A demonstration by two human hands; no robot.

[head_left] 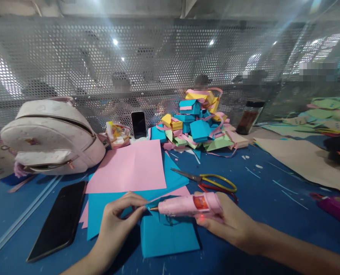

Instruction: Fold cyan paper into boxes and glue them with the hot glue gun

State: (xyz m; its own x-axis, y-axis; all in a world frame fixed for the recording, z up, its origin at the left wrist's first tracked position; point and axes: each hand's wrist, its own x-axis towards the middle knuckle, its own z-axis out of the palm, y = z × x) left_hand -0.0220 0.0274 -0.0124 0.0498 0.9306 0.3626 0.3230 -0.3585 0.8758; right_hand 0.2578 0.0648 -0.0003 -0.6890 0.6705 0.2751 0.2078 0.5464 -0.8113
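Note:
My right hand [230, 223] is wrapped round a pink hot glue gun [178, 205], whose red light glows near my thumb. The gun's metal nozzle points left and meets a raised flap of a folded blue paper box [170, 236]. With thumb and forefinger, my left hand [124, 215] pinches that flap just beside the nozzle. The box lies on the blue table in front of me. Behind it are stacked sheets of pink paper [130, 168] and blue paper [97, 210]. Scissors [210, 181] with yellow and red handles lie just beyond the glue gun.
A dark phone [58, 219] lies at left, below a white backpack [52, 137]. Another phone [138, 125] leans against the perforated metal partition [158, 57]. Folded paper pieces [200, 130] are heaped at the back, near a dark-lidded bottle [248, 117]. A purple tool [336, 208] lies at right.

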